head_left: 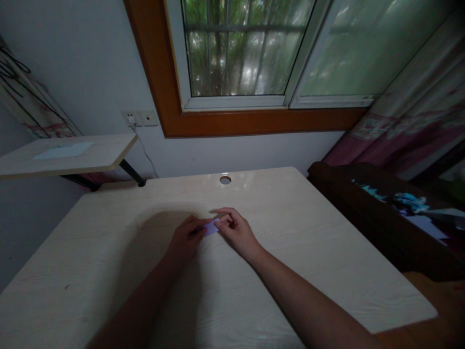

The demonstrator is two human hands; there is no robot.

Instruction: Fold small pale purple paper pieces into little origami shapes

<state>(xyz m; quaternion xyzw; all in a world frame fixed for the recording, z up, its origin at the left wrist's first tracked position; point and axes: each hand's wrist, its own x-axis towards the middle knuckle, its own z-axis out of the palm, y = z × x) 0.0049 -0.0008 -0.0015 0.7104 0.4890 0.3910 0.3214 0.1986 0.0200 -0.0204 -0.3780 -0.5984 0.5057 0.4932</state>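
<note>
Between my two hands is a small piece of purple paper [211,228], held just above or on the pale wood-grain desk [290,271]; the exact gap cannot be made out. My left hand [187,236] pinches its left side, thumb and fingers closed on it. At the right edge, my right hand [235,230] grips it between thumb and fingers, with the index finger reaching out beyond the far edge. The fingers cover parts of the paper, so its full outline is hidden.
A raised shelf [109,154] with a light sheet [63,150] stands at the back left. A round cable hole [225,180] lies near the desk's far edge. Dark furniture with cluttered items [410,202] is on the right. A window [240,58] faces me.
</note>
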